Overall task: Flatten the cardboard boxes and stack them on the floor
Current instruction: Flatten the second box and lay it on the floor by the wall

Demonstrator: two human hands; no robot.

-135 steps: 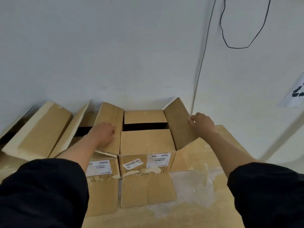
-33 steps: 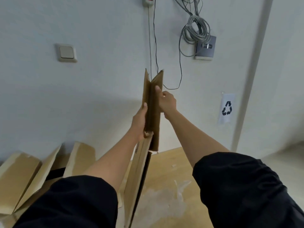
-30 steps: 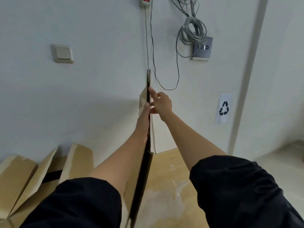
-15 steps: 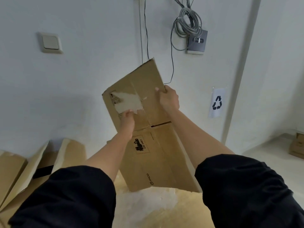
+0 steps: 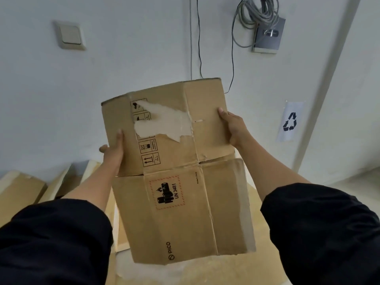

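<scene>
I hold a flattened brown cardboard box (image 5: 178, 171) up in front of me, its broad printed face toward the camera. A torn white patch and handling symbols mark its upper half; a battery warning label sits lower down. My left hand (image 5: 114, 150) grips its left edge and my right hand (image 5: 233, 127) grips its right edge, both on the upper panel. Flattened cardboard (image 5: 205, 272) lies on the floor below the held box.
Open cardboard boxes (image 5: 30, 188) stand at the lower left against the white wall. On the wall are a light switch (image 5: 71, 37), hanging cables (image 5: 257, 13) with a grey socket box, and a recycling sign (image 5: 290, 122). Pale floor (image 5: 353, 179) shows at right.
The box stood open on the floor before. I lifted it, pressed it flat edge-on, then turned its broad face toward me; both hands moved apart to its side edges.
</scene>
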